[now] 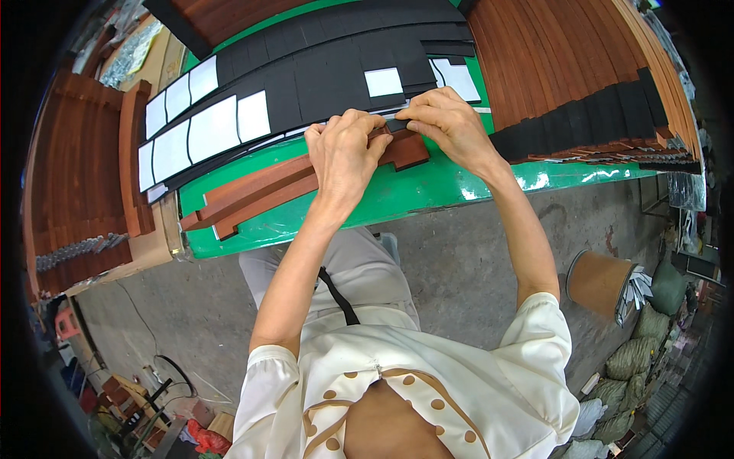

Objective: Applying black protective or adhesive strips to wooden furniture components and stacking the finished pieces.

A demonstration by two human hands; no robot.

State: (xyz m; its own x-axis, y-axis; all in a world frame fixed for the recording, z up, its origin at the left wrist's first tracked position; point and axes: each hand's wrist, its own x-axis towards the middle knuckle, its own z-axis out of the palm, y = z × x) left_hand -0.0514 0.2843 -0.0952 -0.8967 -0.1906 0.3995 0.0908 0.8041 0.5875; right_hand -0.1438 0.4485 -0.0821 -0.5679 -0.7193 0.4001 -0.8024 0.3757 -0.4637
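My left hand (344,153) is closed around the right part of a reddish-brown wooden strip (256,195), which lies slantwise along the table's near edge. A second wooden strip (411,153) with a notched end lies against it. At the strip's right end, my right hand (451,126) pinches a small black piece (397,125), its thumb and fingertips pressed together. The left fingertips are close beside that piece. Just beyond both hands are rows of flat black rectangular pieces (306,84), some turned with a white face (212,134) up.
A green-covered table (298,218) bears the work. Dark-ended wooden strips (562,69) are stacked at right, more wooden strips (73,153) at left. On the concrete floor stand a brown drum (600,287) with white scraps and several green sacks (631,367).
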